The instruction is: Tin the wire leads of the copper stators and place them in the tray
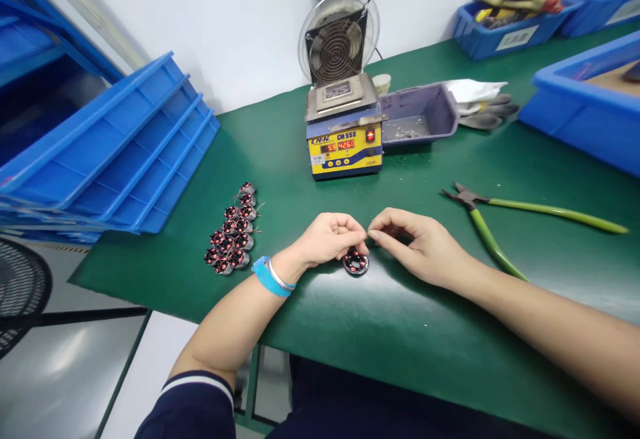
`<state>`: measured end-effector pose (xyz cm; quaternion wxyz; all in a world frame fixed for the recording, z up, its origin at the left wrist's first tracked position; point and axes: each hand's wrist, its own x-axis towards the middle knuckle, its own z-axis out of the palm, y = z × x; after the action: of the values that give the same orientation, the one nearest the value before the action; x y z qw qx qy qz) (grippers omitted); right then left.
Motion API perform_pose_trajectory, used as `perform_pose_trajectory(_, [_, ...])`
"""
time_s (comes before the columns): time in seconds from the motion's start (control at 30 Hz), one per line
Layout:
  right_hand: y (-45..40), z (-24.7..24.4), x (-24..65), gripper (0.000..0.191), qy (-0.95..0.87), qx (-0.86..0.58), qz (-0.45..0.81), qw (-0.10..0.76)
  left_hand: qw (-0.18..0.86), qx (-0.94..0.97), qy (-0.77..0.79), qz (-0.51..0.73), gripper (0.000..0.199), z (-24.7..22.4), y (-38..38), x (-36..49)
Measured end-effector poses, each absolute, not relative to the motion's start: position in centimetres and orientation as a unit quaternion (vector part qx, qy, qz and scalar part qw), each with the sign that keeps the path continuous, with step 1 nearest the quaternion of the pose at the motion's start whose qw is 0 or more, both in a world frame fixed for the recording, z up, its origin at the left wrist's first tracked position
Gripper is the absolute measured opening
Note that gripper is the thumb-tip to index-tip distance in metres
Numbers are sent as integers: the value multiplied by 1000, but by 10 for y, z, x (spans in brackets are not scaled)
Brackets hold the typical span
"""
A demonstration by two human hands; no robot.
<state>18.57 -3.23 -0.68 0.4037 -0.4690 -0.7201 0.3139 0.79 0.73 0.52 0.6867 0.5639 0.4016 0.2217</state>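
Note:
A small round motor stator (355, 263) with copper windings and a dark ring lies on the green table (300, 319). My left hand (330, 239) is closed just above it, thumb and index finger pinched, the other fingers curled at the stator's upper edge. Close by on the right, the thumb and index finger of my right hand (417, 239) are also pinched, nearly meeting the left fingertips. Whatever lies in either pinch, perhaps thin wire ends, is too small to make out. More wound stators (233, 232) stand grouped to the left, several with loose wire ends.
Green-handled cutting pliers (473, 199) lie spread open at right. Behind my hands stands a yellow-and-blue solder pot (345, 149) with a fan (335, 46). A purple tray (420, 116), gloves (487, 116) and blue bins (590, 106) sit right; stacked blue crates (115, 152) left.

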Motion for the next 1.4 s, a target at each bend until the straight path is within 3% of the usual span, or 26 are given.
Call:
perform_pose_trajectory(0.17, [-33,-11,187,12,-701,-501,243,445,690,555,396,243,18,4,7,9])
perform_pose_trajectory(0.83, [-39,-8,183,14,-754,-442,229,428,704,553,368,251,23,0,9,7])
perform_pose_trajectory(1.1, [-35,-10,189,15,-804,-391,151,421,703,569,360,231,22,4,8,8])
perform_pose_trajectory(1.17, [-34,-8,189,19,-800,-408,189,398,698,581,354,224,22,5,8,8])
perform_pose_trajectory(1.33, [-33,-5,185,39,-624,-461,552,305,690,597,350,213,23,6,4,9])
perform_pose_trajectory(1.4, [-33,-5,187,40,-603,-450,592,288,689,599,352,207,23,7,3,9])
